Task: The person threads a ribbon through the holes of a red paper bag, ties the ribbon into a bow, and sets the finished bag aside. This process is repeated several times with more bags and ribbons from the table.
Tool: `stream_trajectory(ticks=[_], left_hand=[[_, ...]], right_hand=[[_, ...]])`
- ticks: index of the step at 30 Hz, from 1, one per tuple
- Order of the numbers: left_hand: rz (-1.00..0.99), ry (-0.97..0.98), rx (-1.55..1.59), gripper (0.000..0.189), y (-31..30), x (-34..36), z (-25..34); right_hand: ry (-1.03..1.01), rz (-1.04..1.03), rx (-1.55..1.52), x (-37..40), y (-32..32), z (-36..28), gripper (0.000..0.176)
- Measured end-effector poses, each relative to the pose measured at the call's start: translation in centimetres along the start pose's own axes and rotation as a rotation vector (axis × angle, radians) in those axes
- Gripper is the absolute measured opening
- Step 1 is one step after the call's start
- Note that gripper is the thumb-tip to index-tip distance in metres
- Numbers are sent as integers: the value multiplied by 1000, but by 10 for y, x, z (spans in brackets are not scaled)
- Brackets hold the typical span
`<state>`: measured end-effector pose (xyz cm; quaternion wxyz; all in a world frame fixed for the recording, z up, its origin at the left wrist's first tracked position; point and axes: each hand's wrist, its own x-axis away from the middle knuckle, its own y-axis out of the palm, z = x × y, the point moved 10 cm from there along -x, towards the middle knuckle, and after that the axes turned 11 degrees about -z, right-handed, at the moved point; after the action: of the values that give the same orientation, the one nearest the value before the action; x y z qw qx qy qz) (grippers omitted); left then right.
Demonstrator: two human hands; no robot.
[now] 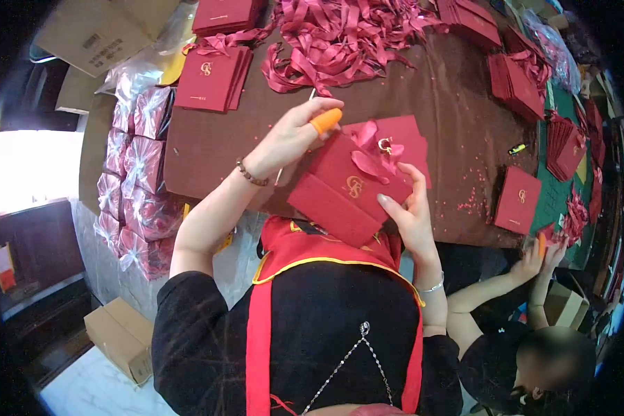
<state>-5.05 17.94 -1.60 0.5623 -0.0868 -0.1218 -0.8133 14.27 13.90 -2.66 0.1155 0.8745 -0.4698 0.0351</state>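
Head view: maroon bag [336, 201] with ribbon bow [371, 154] lies at the desk's [457, 83] near edge, gold "GS"-like monogram facing up; right hand [410, 211] holds its right side, thumb on top, fingers slightly parted. Left hand [301, 132], orange finger cot [326, 120] on one digit, has fingers curled nearly closed at its far-left corner, grip on it unclear. Similar monogram marks stacked bags [211, 80] far left; smaller print and carton [97, 35] lettering illegible.

Cardboard box [120, 338] — lower left, larger carton [98, 33] — upper left, co-worker [491, 357] at lower right
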Motion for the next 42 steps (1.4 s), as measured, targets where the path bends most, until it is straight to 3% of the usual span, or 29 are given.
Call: stream_trajectory(ticks=[2,4,5,7,9,13,15,16,18,20,21,22,25,27,30,33,37,39,42], left_hand=[[-23,64,22,35,2,1,-9],[-79,72,67,46,14,8,-13],[-228,41,144,51,22,9,-36],[-301,38,210,56,43,21,-22],[-275,74,193,56,41,26,-20],[-242,54,5,53,36,47,3],[-218,28,261,53,31,57,7],[-207,52,201,50,24,61,11],[-144,6,117,47,6,74,24],[-24,130,-291,45,-25,90,52],[113,64,-491,46,-42,104,77],[279,110,-356,48,-69,121,79],[641,292,-893,48,-125,140,125],[804,215,-1430,50,-140,122,129],[955,-229,-1860,53,-198,73,66],[867,-220,-1723,44,-210,35,21],[871,-225,-1694,50,-207,15,15],[861,-220,-1688,54,-213,14,4],[901,-186,-1687,52,-208,20,7]], right_hand=[[43,59,39,4,-12,6,58],[18,91,-158,4,-20,14,55],[53,109,-282,4,-21,18,54],[12,112,-305,0,-21,16,51],[-60,150,-89,-2,-28,12,47],[-45,177,-320,-18,-18,14,30],[-168,189,-180,-27,-12,3,29],[-151,146,-239,-33,-3,4,31],[-98,46,-239,-43,18,-3,37],[-88,-37,-227,-47,29,-10,48],[-110,-54,-224,-50,30,-15,50],[-167,-41,-193,-51,23,-19,50],[-178,79,-15,-51,-20,-12,35],[-128,143,-28,-47,-40,-12,28],[-122,218,65,-43,-62,-12,22],[-136,283,165,-36,-86,-6,22],[-3,398,248,-24,-113,16,29],[-20,387,514,-23,-119,22,33],[7,377,578,-21,-109,26,41]])
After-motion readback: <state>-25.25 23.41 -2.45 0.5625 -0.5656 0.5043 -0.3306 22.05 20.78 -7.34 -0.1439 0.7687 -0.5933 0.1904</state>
